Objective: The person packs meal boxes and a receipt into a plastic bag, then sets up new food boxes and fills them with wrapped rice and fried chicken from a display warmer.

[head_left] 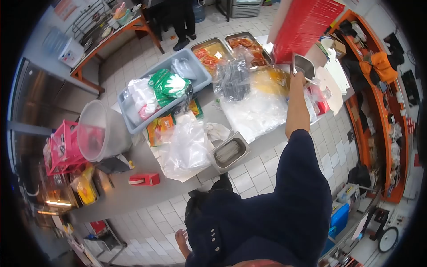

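Note:
My right hand (299, 79) is stretched out over the far right of the table, fingers closed on the near edge of a small metal pan (305, 67). Just behind that pan stands a tall red plastic-wrapped stack (307, 27). Left of the outstretched arm are a bag of yellow food (269, 81) and clear plastic bags (255, 113). Low beside my body hangs my left hand (181, 238), its fingers loosely apart and holding nothing. Another metal pan (229, 152), with clear plastic pieces inside, sits at the table's near edge.
A grey-blue tub (129, 116) holds bagged goods. Beyond are two food trays (208, 57). A large clear bucket (98, 129), pink crate (66, 147) and red tape dispenser (144, 179) are at left. Orange shelves (378, 107) line the right. A person's legs (180, 24) show behind the table.

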The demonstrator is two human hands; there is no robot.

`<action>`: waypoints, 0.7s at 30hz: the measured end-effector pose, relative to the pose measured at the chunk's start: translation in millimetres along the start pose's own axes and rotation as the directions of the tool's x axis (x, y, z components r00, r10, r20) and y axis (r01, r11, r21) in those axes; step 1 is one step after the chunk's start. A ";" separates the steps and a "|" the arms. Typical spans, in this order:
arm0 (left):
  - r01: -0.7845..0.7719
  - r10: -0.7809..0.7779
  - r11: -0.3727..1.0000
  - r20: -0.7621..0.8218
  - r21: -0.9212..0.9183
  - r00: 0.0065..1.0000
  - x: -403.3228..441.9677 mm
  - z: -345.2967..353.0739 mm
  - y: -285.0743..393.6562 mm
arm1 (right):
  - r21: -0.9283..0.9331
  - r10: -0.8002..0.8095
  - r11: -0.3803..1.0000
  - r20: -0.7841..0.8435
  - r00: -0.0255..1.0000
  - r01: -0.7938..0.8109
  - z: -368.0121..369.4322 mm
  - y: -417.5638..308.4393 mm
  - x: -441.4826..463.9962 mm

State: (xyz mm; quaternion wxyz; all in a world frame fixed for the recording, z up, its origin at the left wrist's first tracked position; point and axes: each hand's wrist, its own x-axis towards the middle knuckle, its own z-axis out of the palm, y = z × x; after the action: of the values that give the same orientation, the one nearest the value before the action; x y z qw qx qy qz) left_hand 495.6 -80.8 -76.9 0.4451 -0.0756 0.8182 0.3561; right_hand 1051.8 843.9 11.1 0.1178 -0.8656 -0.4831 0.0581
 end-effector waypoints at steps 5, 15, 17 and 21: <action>-0.220 0.215 0.904 0.054 0.368 0.975 41.3 11.8 -31.5 | -0.143 -0.144 0.984 -0.261 0.955 0.109 67.0 28.0 33.8; 0.062 -0.061 0.997 0.019 -0.052 0.998 -12.9 6.7 -24.7 | -0.018 -0.438 0.886 -0.358 0.825 0.463 78.9 57.3 18.1; 0.138 -0.141 0.982 -0.016 -0.125 0.990 -7.6 0.7 -44.4 | -0.097 -0.561 0.807 -0.436 0.704 0.583 94.5 79.9 40.0; 0.138 -0.143 0.981 -0.025 -0.136 0.989 -14.3 -12.7 -78.3 | -0.200 -0.574 0.819 -0.239 0.783 0.538 57.8 69.6 6.7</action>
State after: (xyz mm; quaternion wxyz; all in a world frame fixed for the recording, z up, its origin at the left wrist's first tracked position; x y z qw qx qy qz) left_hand 530.0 -149.4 -101.6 0.4487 -0.1692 0.7926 0.3765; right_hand 1100.2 823.1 -62.7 0.1462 -0.6888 -0.6970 -0.1357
